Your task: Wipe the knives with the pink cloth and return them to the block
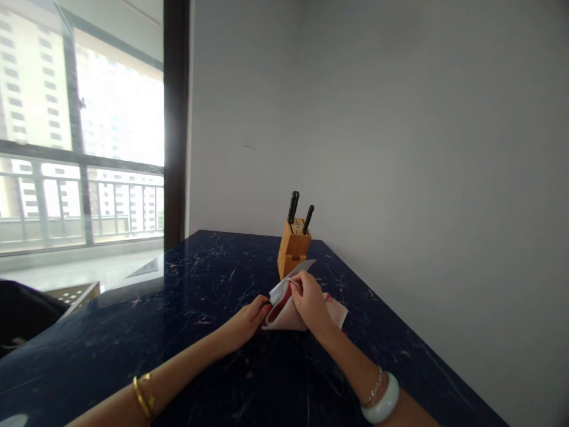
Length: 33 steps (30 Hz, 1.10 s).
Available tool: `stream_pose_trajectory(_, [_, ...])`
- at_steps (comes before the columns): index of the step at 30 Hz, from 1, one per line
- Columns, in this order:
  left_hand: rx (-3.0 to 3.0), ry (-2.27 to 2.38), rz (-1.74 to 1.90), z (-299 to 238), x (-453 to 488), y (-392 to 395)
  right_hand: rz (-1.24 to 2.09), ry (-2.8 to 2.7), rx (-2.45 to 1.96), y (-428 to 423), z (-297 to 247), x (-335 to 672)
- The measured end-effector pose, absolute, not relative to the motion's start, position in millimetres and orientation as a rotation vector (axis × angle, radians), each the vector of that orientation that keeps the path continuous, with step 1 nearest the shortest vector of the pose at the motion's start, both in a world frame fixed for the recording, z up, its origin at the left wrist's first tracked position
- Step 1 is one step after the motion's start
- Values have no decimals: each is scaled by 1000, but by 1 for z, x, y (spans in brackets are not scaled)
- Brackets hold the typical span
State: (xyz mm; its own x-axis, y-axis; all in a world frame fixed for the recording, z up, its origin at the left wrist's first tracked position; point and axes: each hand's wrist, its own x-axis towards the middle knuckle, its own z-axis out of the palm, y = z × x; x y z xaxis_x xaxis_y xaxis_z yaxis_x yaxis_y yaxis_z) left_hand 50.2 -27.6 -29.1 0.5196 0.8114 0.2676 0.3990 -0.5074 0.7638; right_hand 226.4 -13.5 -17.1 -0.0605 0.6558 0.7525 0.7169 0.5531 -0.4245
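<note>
My left hand (256,314) is closed round the dark handle of a kitchen knife (284,286), whose bright blade slants up to the right. A white and red cloth (288,315) is pinched in my right hand (309,296), close beside the blade. Part of the cloth hangs down below and to the right of that hand. Whether the cloth touches the blade, I cannot tell. Just behind the knife's tip stands a wooden knife block (294,244) with several black-handled tools (293,207) upright in its slots.
The dark blue marbled table (213,267) stretches back to a grey wall (400,148). Its right edge runs along the wall. On the left are a large window (120,118) and a black object (26,314) beside the table's edge.
</note>
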Motion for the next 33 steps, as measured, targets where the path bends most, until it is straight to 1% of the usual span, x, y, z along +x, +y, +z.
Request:
stream_pose_trajectory(6, [2188, 987, 759, -34, 48, -22, -37, -2003, -1155, -23, -25, 212])
stream_pose_trajectory(15, [2257, 1021, 740, -46, 49, -14, -60, -1776, -1179, -10, -19, 229])
stream_pose_trajectory(23, [2297, 1008, 678, -47, 49, -13, 80, -1910, -1170, -18, -29, 210])
stream_pose_trajectory(33, [2270, 1052, 687, -49, 49, -10, 77, -2053, -1062, -20, -26, 212])
